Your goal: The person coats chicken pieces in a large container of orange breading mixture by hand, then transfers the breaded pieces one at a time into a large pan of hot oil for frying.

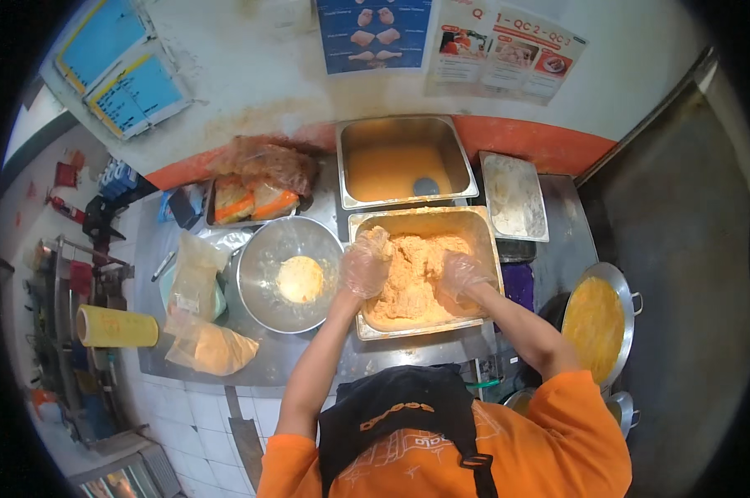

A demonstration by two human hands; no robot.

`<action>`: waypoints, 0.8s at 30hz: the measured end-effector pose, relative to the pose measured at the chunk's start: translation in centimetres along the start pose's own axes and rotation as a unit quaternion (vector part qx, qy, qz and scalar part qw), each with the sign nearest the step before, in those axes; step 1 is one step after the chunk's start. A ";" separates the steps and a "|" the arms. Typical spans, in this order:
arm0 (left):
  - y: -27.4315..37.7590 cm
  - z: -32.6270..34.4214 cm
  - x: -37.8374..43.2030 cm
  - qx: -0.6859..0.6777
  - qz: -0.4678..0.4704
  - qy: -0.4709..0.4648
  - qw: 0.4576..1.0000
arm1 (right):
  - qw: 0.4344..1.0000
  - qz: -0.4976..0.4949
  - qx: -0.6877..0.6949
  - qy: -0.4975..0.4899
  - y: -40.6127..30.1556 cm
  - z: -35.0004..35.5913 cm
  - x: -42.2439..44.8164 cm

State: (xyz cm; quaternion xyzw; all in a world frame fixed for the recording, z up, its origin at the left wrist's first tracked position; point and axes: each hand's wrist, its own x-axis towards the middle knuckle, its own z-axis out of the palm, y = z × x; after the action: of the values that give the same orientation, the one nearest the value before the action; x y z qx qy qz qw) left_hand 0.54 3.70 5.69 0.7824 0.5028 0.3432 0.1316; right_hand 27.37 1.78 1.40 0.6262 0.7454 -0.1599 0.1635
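Note:
Both my hands wear clear plastic gloves and are over a steel pan (428, 330) of orange-tinted flour coating with coated pieces (406, 274). My left hand (365, 264) is at the pan's left side, its fingers curled around a crumb-coated piece (375, 235). My right hand (465, 274) reaches into the pan's right side; its fingertips are partly sunk in the coating, so its grip is unclear. Left of the pan stands a round steel bowl (260, 305) with a pale powder mound (300, 279). A deep steel pan (406, 202) of orange liquid stands behind.
A flour-dusted tray (515, 199) stands at back right. At left lie plastic bags of powder (194, 267), (216, 348), a marker (163, 266) and a yellow roll (120, 327). Bagged food (257, 202) sits at back left. A wide pan of yellow oil (593, 324) is at right.

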 end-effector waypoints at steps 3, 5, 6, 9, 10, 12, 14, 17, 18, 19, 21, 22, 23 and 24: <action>-0.9 0.1 -0.5 0.006 -0.013 -0.004 1.000 | 0.997 -0.021 -0.048 0.052 -2.6 -3.4 -3.6; -0.4 0.3 -0.1 0.005 -0.012 -0.011 1.000 | 0.991 -0.059 -0.097 0.068 -2.5 -5.1 -5.5; -0.2 0.4 0.0 0.005 -0.011 -0.015 1.000 | 0.996 -0.061 0.016 0.066 -0.7 -4.6 -5.3; -1.6 1.2 -0.6 -0.001 0.003 0.008 1.000 | 0.978 -0.063 0.197 0.027 3.0 -4.1 -1.9; -1.2 1.1 -0.2 -0.002 0.008 0.006 1.000 | 0.963 -0.059 0.261 -0.007 3.8 -4.0 -0.9; -0.5 0.7 0.1 0.028 -0.013 -0.021 0.999 | 0.953 -0.071 0.293 -0.039 3.3 -2.4 0.1; -1.2 0.7 -0.3 0.021 -0.007 0.008 1.000 | 0.955 -0.076 0.263 -0.113 0.2 -2.9 0.6; -1.1 0.9 -0.2 0.009 0.006 0.023 1.000 | 0.972 -0.102 0.162 -0.136 -1.2 -2.5 0.6; -1.1 0.9 -0.4 0.010 0.008 0.012 1.000 | 0.966 -0.142 0.203 -0.076 -1.1 -1.7 0.4; -1.3 1.0 -0.4 0.011 0.008 0.014 1.000 | 0.966 -0.143 0.203 -0.075 -0.4 -1.5 0.7; -1.8 1.2 -0.7 0.007 0.004 0.013 1.000 | 0.973 -0.112 0.175 -0.100 0.6 -1.7 1.4; -1.4 1.3 -0.4 0.003 0.008 0.011 1.000 | 0.974 -0.107 0.176 -0.098 2.0 -0.7 1.8; -1.0 1.4 -0.1 -0.004 0.025 0.021 0.999 | 0.969 -0.053 0.228 -0.073 3.4 0.2 2.3; -0.8 1.5 0.1 -0.009 0.040 0.030 0.999 | 0.959 0.000 0.280 -0.048 4.2 1.0 2.7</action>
State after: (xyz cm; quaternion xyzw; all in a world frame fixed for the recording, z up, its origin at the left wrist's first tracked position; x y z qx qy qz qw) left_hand 1.00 4.37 4.17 0.7900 0.4718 0.3762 0.1091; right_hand 31.13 4.42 -0.85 0.6383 0.6622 -0.3921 0.0170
